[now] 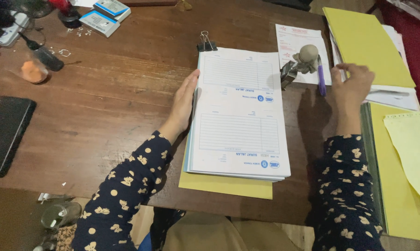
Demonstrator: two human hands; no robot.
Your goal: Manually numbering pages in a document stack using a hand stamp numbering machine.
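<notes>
Two dark sleeves patterned with pale flowers frame the near edge of a brown wooden desk (103, 116), where a thick stack of printed forms (240, 116) lies lengthwise atop a yellow sheet (224, 185) that juts past its near end. A black binder clip (206, 44) grips the stack's far corner. The left hand (184, 104) lies flat and open, fingers together, pressed along the stack's left side. The right hand (351, 86) sits well to the right of the stack, fingers curled loosely over white papers (391, 95) beneath a yellow folder (365, 44); whether it pinches a sheet cannot be told. Between stack and right hand stand a purple pen (321, 76), a small grey figure-shaped object (305, 58) and a loose white slip (293, 39), crowding that gap. More yellow folders (400, 195) fill the right edge. Left of the stack the desk runs open to a black flat case (5, 132) at the left edge, with an orange lump (33, 72) and small boxes (103, 16) at the far left corner.
</notes>
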